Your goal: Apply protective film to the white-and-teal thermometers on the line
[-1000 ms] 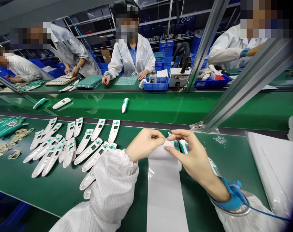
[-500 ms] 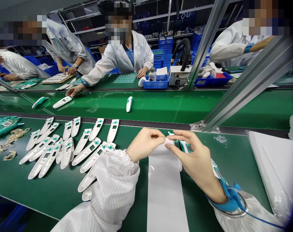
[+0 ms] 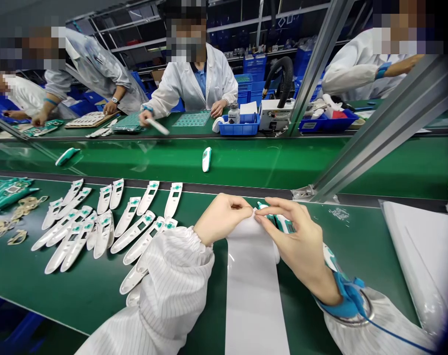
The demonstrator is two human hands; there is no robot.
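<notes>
A long glossy white strip [image 3: 253, 296], perhaps paper or film, runs from the bottom of the head view up to both hands. My left hand [image 3: 222, 217] pinches its top edge, thumb against fingers. Close beside it, my right hand [image 3: 300, 241] grips the same edge between thumb and fingertip, its other fingers stretched out. Whether a smaller piece sits between the fingertips is hidden. Behind the right hand lies a green-and-white handheld device [image 3: 283, 224], like a thermometer, partly covered. Another white-and-green device [image 3: 331, 259] shows beside my right wrist.
Several white shell halves [image 3: 103, 231] lie to the left, with beige rings [image 3: 18, 236] and green shells [image 3: 9, 192] beyond. Small white bits [image 3: 338, 213] and plastic-wrapped sheets [image 3: 424, 251] are at right. A conveyor [image 3: 246, 160] and a metal post [image 3: 372, 123] stand ahead; co-workers sit opposite.
My hands stay almost in place at the strip's top edge. Across the conveyor, a co-worker has lifted a white device off the belt. The devices left on the belt have shifted slightly right.
</notes>
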